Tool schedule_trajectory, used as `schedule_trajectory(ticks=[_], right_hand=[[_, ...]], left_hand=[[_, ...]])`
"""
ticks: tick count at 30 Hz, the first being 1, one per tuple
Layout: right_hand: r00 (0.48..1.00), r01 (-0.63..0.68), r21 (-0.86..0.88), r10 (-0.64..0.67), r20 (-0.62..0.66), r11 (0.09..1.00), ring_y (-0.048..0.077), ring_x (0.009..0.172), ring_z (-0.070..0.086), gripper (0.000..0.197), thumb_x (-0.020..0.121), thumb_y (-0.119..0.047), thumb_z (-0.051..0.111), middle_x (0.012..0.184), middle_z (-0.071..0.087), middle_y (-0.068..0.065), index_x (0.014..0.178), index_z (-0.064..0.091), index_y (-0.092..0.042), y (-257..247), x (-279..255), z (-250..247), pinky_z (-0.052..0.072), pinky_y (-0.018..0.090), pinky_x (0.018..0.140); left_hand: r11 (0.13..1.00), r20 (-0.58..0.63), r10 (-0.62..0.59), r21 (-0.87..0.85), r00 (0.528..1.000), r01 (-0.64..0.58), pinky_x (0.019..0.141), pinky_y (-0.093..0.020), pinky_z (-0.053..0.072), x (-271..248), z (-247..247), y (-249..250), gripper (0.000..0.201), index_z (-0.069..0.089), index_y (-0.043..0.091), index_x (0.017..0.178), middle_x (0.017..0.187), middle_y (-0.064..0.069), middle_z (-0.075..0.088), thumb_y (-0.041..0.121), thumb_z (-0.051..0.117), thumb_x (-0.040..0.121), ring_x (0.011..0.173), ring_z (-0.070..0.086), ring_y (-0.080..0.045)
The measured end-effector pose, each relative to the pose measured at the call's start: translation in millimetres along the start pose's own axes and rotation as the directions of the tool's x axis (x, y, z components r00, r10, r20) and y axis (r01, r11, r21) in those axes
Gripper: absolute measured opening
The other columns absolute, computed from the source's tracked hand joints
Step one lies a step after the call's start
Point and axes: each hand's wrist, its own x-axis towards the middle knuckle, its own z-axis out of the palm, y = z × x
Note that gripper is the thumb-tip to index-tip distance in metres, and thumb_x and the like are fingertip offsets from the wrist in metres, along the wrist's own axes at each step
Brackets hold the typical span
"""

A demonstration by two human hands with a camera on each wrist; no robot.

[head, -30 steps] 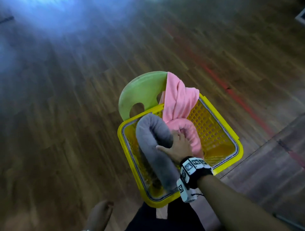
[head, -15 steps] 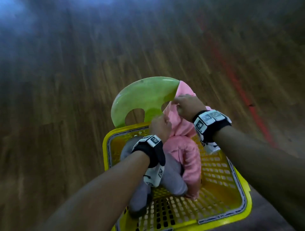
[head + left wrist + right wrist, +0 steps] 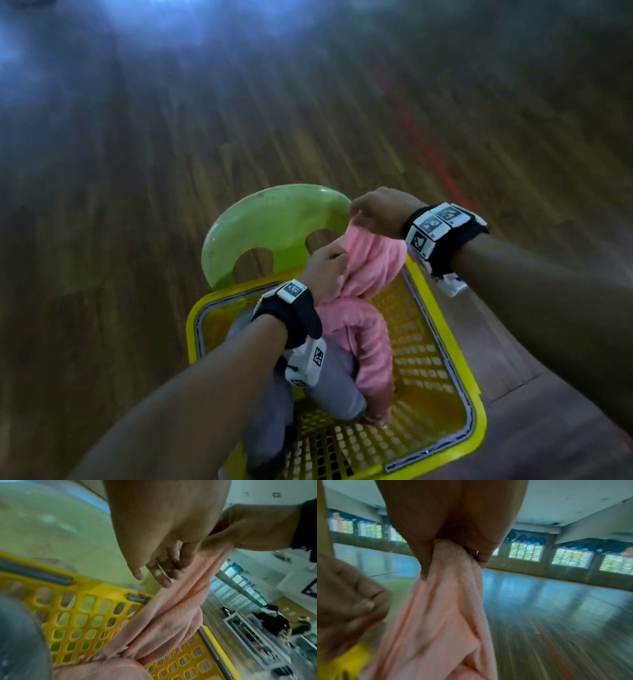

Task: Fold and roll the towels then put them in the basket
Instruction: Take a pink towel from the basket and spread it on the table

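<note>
A yellow slotted basket (image 3: 191,332) (image 3: 77,615) stands on a green plastic chair (image 3: 270,219) (image 3: 51,527). Inside it lies a rolled grey towel (image 3: 332,390) (image 3: 17,635), partly hidden under my left wrist. A pink towel (image 3: 370,260) (image 3: 180,615) (image 3: 445,615) has its rolled lower part in the basket beside the grey one. Its bunched top end is held up above the far rim. My right hand (image 3: 376,216) (image 3: 453,555) (image 3: 248,527) grips that top end. My left hand (image 3: 325,270) (image 3: 163,568) (image 3: 347,599) sits just below, its loosely bent fingers resting against the pink folds.
Wooden floor (image 3: 137,171) with a red line (image 3: 428,144) surrounds the chair. A darker raised wooden surface (image 3: 548,428) lies at the lower right beside the basket. People sit on the floor (image 3: 274,622) far off in the hall, seen in the left wrist view.
My right hand left the rolled towels in the basket and rose to grip the pink towel's top end. My left hand came in and reached the towel below it.
</note>
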Motion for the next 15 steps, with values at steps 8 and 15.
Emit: schedule_trajectory(ticks=[8,15], right_hand=[[0.904,-0.151,0.088,0.174,-0.391,0.985,0.028,0.1,0.062,0.018,0.09,-0.03,0.06,0.106,0.069,0.007,0.103,0.069,-0.021,-23.9,-126.2,-124.4,0.048,0.034,0.084],[0.559,-0.361,0.261,0.432,-0.708,0.895,0.024,0.093,0.062,0.013,0.087,-0.027,0.062,0.095,0.068,0.001,0.095,0.071,-0.024,-44.1,-290.1,-211.4,0.051,0.039,0.084]], left_hand=[[0.943,-0.154,0.327,0.115,0.932,-0.312,0.077,-0.035,0.044,-50.3,11.3,119.3,0.027,0.058,0.017,0.089,0.089,-0.008,0.064,0.039,0.05,0.075,0.086,0.057,-0.026],[0.766,0.035,0.635,0.109,0.772,-0.634,0.058,-0.031,0.025,-117.0,26.7,274.8,0.033,0.039,0.016,0.063,0.059,0.007,0.038,0.019,0.049,0.093,0.065,0.036,-0.018]])
